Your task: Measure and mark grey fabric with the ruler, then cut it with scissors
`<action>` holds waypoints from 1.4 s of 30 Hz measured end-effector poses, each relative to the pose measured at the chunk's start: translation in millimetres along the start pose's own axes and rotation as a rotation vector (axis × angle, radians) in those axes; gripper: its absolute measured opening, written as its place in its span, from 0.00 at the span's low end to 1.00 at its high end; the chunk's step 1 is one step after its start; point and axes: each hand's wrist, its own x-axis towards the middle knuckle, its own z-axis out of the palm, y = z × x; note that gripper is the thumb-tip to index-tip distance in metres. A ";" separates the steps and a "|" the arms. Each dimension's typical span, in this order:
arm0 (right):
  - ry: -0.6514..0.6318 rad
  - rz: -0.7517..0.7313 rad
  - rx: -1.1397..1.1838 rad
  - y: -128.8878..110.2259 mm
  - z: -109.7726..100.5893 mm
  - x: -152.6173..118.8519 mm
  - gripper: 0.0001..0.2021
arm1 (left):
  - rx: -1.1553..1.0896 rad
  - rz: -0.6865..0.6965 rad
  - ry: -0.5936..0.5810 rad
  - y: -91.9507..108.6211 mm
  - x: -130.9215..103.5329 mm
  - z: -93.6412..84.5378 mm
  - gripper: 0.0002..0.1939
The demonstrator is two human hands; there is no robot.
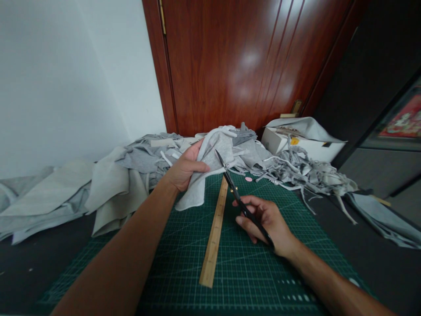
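My left hand (187,170) pinches a light grey fabric piece (215,151) with pale edging, raised over the far part of the green cutting mat (250,281). Part of the piece hangs down below my fingers. Black scissors (241,204) are held in my right hand (263,219), pointing up and to the left. Their tips lie in front of the fabric, just right of my left fingertips; whether they touch it I cannot tell. Beneath, a wooden ruler (213,245) lies lengthwise on the mat.
Heaped grey fabric (112,188) runs along the left and back. At right are tangled fabric strips (305,171), a white box (305,147) and folded grey cloth (384,217). A small pink disc (248,179) lies on the mat. A reddish wooden door (230,66) stands behind.
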 end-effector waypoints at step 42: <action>0.015 0.001 0.057 -1.0 1.9 2.0 0.24 | -0.018 -0.027 0.023 -2.4 1.9 3.8 0.52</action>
